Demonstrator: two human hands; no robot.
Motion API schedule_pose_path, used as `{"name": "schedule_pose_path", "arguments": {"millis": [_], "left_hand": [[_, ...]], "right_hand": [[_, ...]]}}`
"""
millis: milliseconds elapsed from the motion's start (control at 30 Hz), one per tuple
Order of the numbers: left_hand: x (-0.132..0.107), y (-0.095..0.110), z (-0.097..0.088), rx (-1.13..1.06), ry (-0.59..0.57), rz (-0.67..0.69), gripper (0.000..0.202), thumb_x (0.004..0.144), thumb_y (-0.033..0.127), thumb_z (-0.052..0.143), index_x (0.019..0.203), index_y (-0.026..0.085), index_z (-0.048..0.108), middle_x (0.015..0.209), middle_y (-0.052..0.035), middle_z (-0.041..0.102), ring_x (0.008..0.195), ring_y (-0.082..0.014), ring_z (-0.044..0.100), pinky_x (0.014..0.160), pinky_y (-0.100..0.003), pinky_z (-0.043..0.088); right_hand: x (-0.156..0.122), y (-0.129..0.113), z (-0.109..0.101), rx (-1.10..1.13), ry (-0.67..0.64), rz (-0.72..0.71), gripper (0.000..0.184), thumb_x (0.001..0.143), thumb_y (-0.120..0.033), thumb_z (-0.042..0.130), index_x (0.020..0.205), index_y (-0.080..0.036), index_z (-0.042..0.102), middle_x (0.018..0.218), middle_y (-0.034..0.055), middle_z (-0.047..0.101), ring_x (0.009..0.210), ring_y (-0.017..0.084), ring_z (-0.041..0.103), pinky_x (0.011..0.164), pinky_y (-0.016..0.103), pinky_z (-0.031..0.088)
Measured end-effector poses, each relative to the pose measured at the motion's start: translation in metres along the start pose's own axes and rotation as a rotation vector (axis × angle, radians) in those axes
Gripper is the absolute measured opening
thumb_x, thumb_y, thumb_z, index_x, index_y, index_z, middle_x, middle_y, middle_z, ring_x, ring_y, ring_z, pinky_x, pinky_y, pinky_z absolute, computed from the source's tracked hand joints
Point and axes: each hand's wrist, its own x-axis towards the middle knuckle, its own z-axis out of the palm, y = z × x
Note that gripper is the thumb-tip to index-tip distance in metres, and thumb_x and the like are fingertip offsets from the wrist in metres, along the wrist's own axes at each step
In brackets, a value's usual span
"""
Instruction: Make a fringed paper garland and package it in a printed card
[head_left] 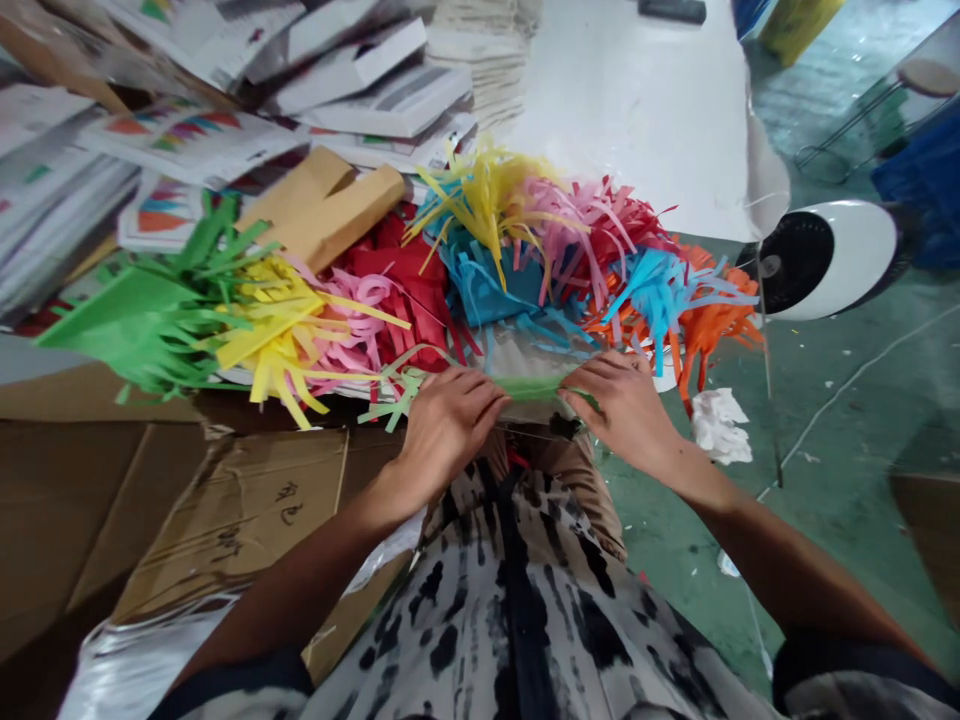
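My left hand [450, 435] and my right hand [619, 410] grip opposite ends of a light green fringed paper strip [529, 388] just in front of my lap. Its cut fringe hangs out past my left hand. Beyond my hands lies a heap of fringed tissue-like paper in several colours: a green bunch [150, 315], a yellow bunch [281, 335], a red one [397, 290], a blue one [487, 280] and an orange one [712, 325]. The hands partly hide the heap's near edge.
Stacks of printed flat cartons [352, 90] lie at the far left, with brown envelopes [322, 210] by the heap. Flattened cardboard [225, 520] lies at my left. A round black-and-white fan [825, 260] stands at the right, above crumpled white paper [718, 425] on the green floor [847, 420].
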Motion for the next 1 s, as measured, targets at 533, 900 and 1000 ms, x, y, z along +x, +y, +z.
{"name": "schedule_pose_path", "arguments": {"millis": [533,900,1000], "left_hand": [[0.016,-0.012,0.004,0.206,-0.036,-0.051,0.029,0.104,0.039,0.061,0.083,0.020,0.066,0.083,-0.0064,0.072,0.084,-0.0257,0.064,0.076,-0.039,0.043],[0.020,-0.006,0.020,0.257,-0.020,0.424,0.029,0.105,0.014,0.056,0.128,0.024,0.070,0.116,-0.0031,0.079,0.110,-0.0220,0.068,0.100,-0.043,0.048],[0.018,-0.006,0.022,0.314,-0.049,0.427,0.033,0.105,0.015,0.056,0.134,0.025,0.068,0.119,-0.0033,0.079,0.110,-0.0222,0.069,0.102,-0.045,0.049]], "right_hand": [[0.009,-0.011,0.006,-0.178,-0.008,0.133,0.019,0.099,-0.031,0.055,0.093,-0.020,0.069,0.094,0.0108,0.077,0.100,0.032,0.059,0.087,0.046,0.032],[-0.008,0.004,-0.012,-0.400,0.172,0.259,0.016,0.100,-0.031,0.053,0.097,-0.022,0.066,0.092,0.0100,0.072,0.101,0.032,0.055,0.092,0.049,0.030],[-0.020,0.004,-0.028,-0.433,0.339,0.352,0.021,0.096,-0.022,0.054,0.111,-0.021,0.069,0.109,0.0106,0.075,0.111,0.033,0.056,0.095,0.049,0.030]]}}
